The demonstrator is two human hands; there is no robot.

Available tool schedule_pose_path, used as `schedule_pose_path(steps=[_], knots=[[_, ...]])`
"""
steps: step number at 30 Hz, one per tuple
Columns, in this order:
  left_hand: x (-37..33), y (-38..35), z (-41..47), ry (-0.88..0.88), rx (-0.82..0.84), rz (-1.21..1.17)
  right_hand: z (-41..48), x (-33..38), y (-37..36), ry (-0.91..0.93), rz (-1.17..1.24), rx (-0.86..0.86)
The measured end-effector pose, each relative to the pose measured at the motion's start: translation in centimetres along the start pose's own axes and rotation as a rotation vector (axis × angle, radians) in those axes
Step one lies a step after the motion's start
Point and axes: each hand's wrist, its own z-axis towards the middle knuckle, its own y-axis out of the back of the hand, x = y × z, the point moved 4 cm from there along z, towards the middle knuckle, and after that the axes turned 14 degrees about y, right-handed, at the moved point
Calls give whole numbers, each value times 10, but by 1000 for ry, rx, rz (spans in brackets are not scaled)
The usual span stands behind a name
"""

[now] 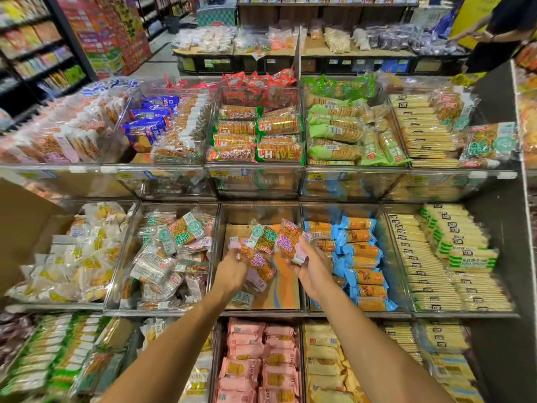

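Counts in the centre bin [286, 289]
Three purple-labelled packs [292, 242] and two green-labelled packs [261, 237], five in all; two hands over them, one left hand [231, 271] and one right hand [311, 271].

Right of centre you have blue-wrapped cracker packs [360, 257] filling a clear bin, with stacks of pale crackers [430, 271] in the next bin over. On the shelf above you see chive cracker packs [279, 126] beside green-wrapped biscuits [334, 132], and on the shelf below, pink packs [261, 359]. A cardboard box [20, 228] stands at your far left, and a person in dark clothes [505, 30] stands by a far display.
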Motion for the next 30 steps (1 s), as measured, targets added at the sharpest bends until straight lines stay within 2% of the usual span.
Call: schedule_pose_path(steps=[3,6,9,12,18,24,27,30], knots=[[-6,-1,-3,-49,-111,58,1,-1,1,-1,-10,2],[-9,-6,2,-64,-101,155,0,-1,1,-14,-16,-10],[-14,-3,7,-26,-95,115,-2,1,-1,-25,-31,-12],[-20,-1,9,-8,-131,170,-3,3,-2,-27,-33,-19],[-7,-1,46,41,-23,336,-9,8,-6,-23,-27,-28],[-30,2,25,-13,-156,516,-11,12,-9,-18,0,-8],[-29,2,26,-48,-84,506,-13,16,-11,-20,8,19],[-27,7,22,-96,-81,385,-12,15,-10,-19,-16,4]])
